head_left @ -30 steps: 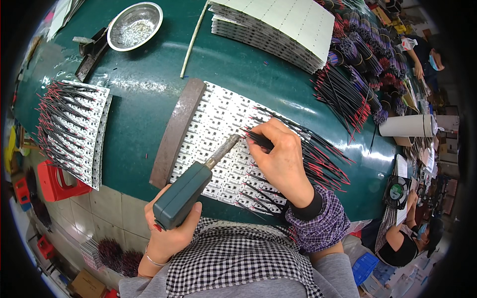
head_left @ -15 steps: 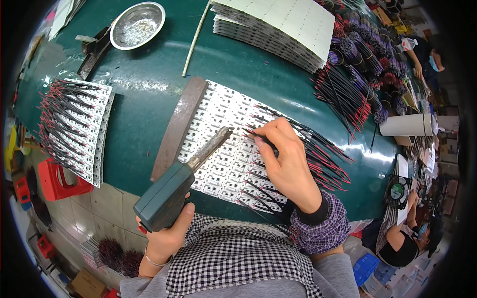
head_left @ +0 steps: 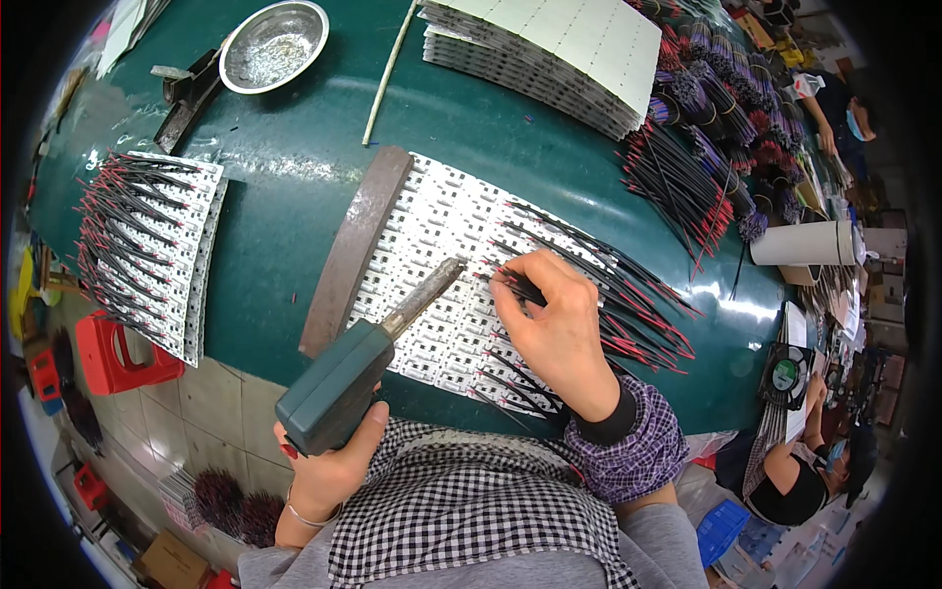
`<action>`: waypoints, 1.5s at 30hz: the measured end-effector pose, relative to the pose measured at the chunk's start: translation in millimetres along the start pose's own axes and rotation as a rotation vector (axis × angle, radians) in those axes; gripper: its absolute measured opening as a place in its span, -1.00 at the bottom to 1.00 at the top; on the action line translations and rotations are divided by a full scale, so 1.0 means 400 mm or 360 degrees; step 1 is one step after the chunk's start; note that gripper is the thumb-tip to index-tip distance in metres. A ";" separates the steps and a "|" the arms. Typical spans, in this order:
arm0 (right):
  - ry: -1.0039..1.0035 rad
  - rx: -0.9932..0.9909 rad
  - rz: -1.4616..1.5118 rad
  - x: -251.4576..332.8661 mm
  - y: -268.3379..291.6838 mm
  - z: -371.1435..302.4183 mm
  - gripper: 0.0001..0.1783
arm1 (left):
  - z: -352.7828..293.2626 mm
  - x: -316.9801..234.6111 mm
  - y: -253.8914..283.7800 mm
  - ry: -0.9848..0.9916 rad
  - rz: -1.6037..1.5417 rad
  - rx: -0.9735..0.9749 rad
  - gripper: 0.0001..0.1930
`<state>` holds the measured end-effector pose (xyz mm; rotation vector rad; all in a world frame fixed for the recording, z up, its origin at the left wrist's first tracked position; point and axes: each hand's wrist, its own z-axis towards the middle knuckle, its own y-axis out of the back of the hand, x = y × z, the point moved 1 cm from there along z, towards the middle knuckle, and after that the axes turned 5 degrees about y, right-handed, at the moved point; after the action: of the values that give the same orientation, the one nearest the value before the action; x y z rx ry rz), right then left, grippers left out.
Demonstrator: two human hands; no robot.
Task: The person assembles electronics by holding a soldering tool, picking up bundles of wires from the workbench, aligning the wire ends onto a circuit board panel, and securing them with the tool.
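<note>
Right hand (head_left: 559,329), thumb and fingertips pinching black wires (head_left: 522,287) with red ends, over the white board (head_left: 422,260). Left hand (head_left: 339,466) wrapped round the handle of a green soldering gun (head_left: 339,383), its tip above the board's middle; contact with the board, cannot tell. Since half a second ago: gun tip and pinching fingers nearer each other, both slightly lower.

Surface: green table (head_left: 260,255), glossy. Brown bar (head_left: 358,250) along the board's left edge. Beyond the board, metal bowl (head_left: 236,61) to the left, stack of pale boards (head_left: 549,44) to the right. Left of the board, a wired board (head_left: 192,260).

Room: red stool (head_left: 110,358) on tiles (head_left: 211,407), lower left of the board; seated co-worker (head_left: 797,486), far right of it.
</note>
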<state>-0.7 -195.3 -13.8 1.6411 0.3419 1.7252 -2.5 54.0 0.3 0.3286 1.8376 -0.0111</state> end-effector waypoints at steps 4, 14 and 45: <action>-0.0024 0.0012 -0.0018 -0.001 -0.001 -0.002 -0.87 | 0.005 0.003 -0.002 -0.0035 0.0059 0.0024 -0.72; 0.0047 0.0010 -0.0046 -0.011 -0.007 -0.006 -0.87 | 0.010 0.014 -0.002 -0.0202 0.0204 0.0064 -0.76; -0.0226 0.0257 0.0144 -0.019 0.012 0.018 -0.84 | 0.006 0.008 0.006 -0.0262 0.0323 0.0135 -0.77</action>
<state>4.2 -205.5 -15.3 1.9110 0.3509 1.6716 -0.6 56.5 -2.9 0.5568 1.6370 0.0239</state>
